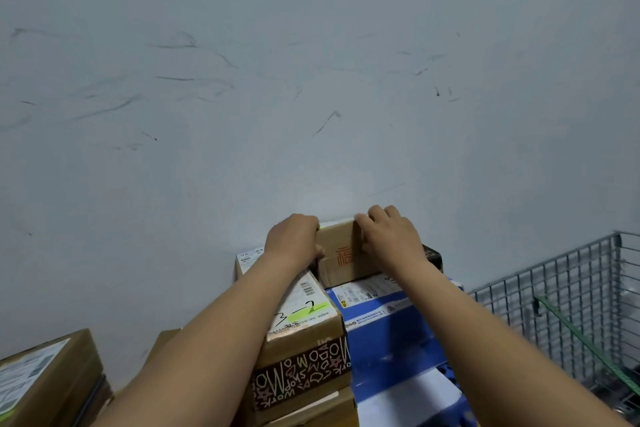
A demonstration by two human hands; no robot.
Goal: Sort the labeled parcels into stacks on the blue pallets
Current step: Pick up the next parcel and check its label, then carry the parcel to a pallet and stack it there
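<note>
The left hand (292,241) and right hand (389,237) clasp the small brown parcel (341,256) by 2 sides, seating it on the blue box (381,315) against the wall (311,80), probably to square the stack.

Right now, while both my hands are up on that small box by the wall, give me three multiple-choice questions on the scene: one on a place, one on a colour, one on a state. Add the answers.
1. What does the small brown box rest on?
A. the floor
B. the blue and white parcel
C. a chair

2. What colour is the mark printed on its front?
A. red-orange
B. green
C. blue

3. What are the two hands doing?
A. both hang idle
B. only one touches the box
C. both grip the box

Answers:
1. B, its bottom edge sits on that parcel's top, close to the wall.
2. A, the printed character shows red-orange on the bare cardboard.
3. C, the left hand and right hand curl over its top from either side.
</note>
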